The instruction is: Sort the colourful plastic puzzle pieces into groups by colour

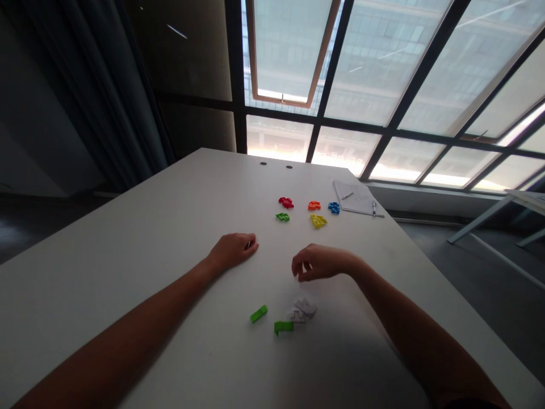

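Observation:
My left hand rests on the white table, its fingers loosely curled in; nothing shows in them. To its right, my right hand hangs with bent fingers pointing down and a gap at the thumb, holding nothing that I can see. Nearer to me than the right hand lie a few white plastic pieces, close together and partly overlapping. Touching or just beside them is a bent green piece. A straight green piece lies apart to the left.
Beyond my hands sit small groups of plastic pieces: red, green, orange, yellow and blue. Paper sheets with pens lie near the right edge. Windows stand behind the table, a dark curtain at left.

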Demonstrator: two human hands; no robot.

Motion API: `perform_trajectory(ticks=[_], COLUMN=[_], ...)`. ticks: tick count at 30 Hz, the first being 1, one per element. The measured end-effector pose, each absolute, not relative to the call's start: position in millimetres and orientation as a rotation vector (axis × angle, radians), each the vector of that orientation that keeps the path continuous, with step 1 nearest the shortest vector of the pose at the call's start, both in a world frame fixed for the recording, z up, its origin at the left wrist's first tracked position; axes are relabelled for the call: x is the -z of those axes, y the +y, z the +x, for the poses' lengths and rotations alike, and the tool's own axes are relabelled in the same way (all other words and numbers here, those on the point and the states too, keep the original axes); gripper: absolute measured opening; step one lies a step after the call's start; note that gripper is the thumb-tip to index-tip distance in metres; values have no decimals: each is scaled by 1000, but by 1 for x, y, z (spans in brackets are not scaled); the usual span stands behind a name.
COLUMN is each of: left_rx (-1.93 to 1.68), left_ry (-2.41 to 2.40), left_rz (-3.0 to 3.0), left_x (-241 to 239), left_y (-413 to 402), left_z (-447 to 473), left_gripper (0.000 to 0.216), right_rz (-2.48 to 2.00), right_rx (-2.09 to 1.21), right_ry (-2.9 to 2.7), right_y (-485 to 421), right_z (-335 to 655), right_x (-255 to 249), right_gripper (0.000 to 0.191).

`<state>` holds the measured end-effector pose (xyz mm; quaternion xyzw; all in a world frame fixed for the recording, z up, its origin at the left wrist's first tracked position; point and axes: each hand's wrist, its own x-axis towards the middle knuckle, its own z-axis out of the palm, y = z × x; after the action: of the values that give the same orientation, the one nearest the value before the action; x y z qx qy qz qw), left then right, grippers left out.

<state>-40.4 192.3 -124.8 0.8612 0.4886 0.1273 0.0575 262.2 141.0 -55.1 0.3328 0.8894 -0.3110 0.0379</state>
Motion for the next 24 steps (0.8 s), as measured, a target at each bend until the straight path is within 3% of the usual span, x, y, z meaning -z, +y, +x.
perform_trajectory(ticks=[8,18,24], left_rx=[-390,-405,-386], left_ry=[1453,1454,1461], left_rz=[2621,2623,2632], left_x=[125,129,128], left_y=[194,196,195], left_z=[-41,-42,-42], left_gripper=[31,31,31], right_rz=[855,1222,1575], right_rx=[869,913,706], right_ry=[2433,2354,2332], right_y=[109,147,171], right_z=[239,278,321], right_x=[49,57,64], right_gripper=[49,48,42])
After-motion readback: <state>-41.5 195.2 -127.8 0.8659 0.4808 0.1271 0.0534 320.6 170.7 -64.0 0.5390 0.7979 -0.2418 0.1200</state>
